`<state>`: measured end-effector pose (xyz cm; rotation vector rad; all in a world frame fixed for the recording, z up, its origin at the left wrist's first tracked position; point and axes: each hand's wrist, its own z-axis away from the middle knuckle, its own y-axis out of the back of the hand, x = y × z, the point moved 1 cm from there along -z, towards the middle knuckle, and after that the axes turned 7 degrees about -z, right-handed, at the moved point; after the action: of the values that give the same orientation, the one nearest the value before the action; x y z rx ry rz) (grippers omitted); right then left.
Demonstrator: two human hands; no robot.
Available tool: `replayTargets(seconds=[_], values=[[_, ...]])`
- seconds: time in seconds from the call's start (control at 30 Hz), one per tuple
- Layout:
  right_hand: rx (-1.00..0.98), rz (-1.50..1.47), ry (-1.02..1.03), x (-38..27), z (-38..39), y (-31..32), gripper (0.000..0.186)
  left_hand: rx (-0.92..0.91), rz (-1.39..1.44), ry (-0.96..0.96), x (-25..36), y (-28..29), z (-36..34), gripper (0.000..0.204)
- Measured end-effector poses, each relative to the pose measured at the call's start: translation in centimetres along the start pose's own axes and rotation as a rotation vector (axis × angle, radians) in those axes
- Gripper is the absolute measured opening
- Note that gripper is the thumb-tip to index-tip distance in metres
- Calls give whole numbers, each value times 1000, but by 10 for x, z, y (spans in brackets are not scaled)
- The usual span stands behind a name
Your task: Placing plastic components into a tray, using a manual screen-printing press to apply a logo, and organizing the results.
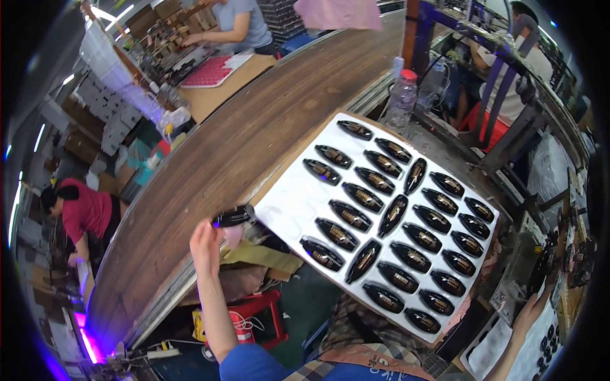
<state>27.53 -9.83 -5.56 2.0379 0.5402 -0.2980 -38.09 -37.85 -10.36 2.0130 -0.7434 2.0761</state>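
Note:
My left hand (207, 244) is closed on a glossy black oval piece (232, 216), blurred by motion, beside the left corner of a white tray (286, 206). In the tray lie rows of black oval pieces (394, 216) with gold print, most slanting the same way and a few turned the other way. At the far right, my right hand (528, 312) reaches up beside a machine (527, 238). Its fingertips are near a dark part there, and whether they grip anything is too small to make out.
A curved wooden bench (254, 136) runs behind the tray. A clear bottle with a red cap (401, 98) stands past the tray's far edge. Below the bench is a red stool (257, 324). More black pieces (548, 346) lie on a white sheet at lower right. Other people work farther off.

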Motion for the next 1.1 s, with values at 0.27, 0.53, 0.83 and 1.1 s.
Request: replayTargets(seconds=[0.27,0.53,0.83,1.1], values=[[-25,-63,285,-10,-22,6,52,-78,-815,270,-160,63,119,12],[33,-46,298,-45,-13,4,55,569,-151,793,-352,14,101,9],[117,-48,140,-66,-4,3,65,630,443,948,-404,-5,56,14],[-34,-78,171,-19,-15,-3,52,282,442,865,-418,-1,31,18]])
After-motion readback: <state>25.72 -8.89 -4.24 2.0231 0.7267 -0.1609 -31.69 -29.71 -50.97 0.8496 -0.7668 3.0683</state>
